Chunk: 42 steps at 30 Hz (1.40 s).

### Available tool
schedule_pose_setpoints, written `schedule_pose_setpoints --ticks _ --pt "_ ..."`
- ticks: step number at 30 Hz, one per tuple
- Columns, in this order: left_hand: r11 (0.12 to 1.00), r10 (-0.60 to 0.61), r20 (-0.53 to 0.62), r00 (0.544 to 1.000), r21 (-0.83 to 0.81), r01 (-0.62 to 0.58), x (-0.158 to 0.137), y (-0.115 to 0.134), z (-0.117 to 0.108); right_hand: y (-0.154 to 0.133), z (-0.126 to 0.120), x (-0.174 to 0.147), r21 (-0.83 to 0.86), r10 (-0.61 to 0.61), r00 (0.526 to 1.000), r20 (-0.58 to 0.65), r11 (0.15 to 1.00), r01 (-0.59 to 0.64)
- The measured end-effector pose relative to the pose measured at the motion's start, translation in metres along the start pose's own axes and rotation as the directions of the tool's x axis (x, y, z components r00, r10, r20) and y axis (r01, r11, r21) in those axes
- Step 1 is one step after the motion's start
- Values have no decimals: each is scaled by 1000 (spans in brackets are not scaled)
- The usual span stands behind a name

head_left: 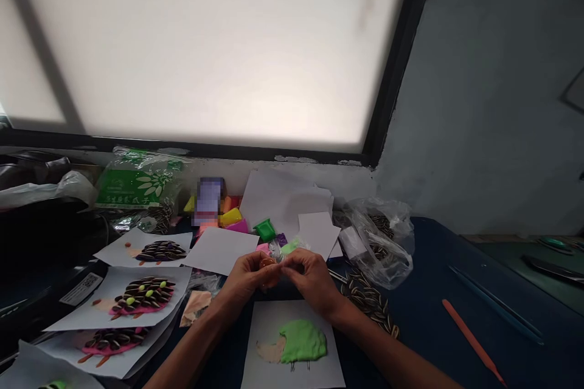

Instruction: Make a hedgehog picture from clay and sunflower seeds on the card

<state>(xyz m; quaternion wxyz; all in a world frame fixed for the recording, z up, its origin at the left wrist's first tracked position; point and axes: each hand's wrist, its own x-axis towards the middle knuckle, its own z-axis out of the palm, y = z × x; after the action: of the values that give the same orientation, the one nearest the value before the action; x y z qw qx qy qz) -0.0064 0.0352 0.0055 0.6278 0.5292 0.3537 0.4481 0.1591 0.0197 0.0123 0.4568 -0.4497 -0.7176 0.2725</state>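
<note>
Above the paper, my left hand (244,282) is closed around a small orange-brown packet (269,267), which looks like modelling clay in a clear wrapper. My right hand (314,282) has its thumb and fingers pinched at the packet's edge; whatever bit lies between these fingertips is too small to name. Below both hands lies a white sheet (262,374) bearing a green clay body (303,340), a beige clay snout (270,351) and short drawn legs. Sunflower seeds (369,301) are heaped beside my right forearm.
Finished hedgehog pictures (146,298) are stacked at left. Behind my hands lie blank paper (223,249), coloured clay packets (264,230) and a clear plastic bag (383,243). An orange clay tool (472,340) and blue tweezers (497,304) rest at right. A green seed bag (132,188) stands by the window.
</note>
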Motion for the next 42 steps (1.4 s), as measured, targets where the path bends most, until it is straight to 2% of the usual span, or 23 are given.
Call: schedule_pose_setpoints --ticks 6,10,13,16,24,29,33,42 --pt "999 19 -75 997 -34 -22 1 1 5 -2 3 -1 -36 -54 998 -17 998 53" --pt "1000 17 -140 990 19 -14 3 0 9 -3 5 -2 -55 -75 995 -71 996 71" --pt "999 19 -186 982 49 -10 3 0 7 -7 1 0 -40 -52 991 -127 998 47" --pt "999 6 -213 977 45 4 2 1 1 -10 -6 1 12 8 992 -126 1000 -7" --pt "1000 -11 -214 977 16 15 0 2 -5 -14 -17 -20 148 178 984 3 973 -176" --pt "1000 3 -183 983 -10 -5 -3 4 -6 -26 -26 -40 177 239 969 66 953 -247" --pt "1000 -5 -165 986 -29 0 -3 3 -6 -28 -31 -44 216 275 954 123 931 -296" --pt "998 -30 -99 995 -54 25 0 2 -8 -14 -22 -18 236 236 970 58 941 -243"
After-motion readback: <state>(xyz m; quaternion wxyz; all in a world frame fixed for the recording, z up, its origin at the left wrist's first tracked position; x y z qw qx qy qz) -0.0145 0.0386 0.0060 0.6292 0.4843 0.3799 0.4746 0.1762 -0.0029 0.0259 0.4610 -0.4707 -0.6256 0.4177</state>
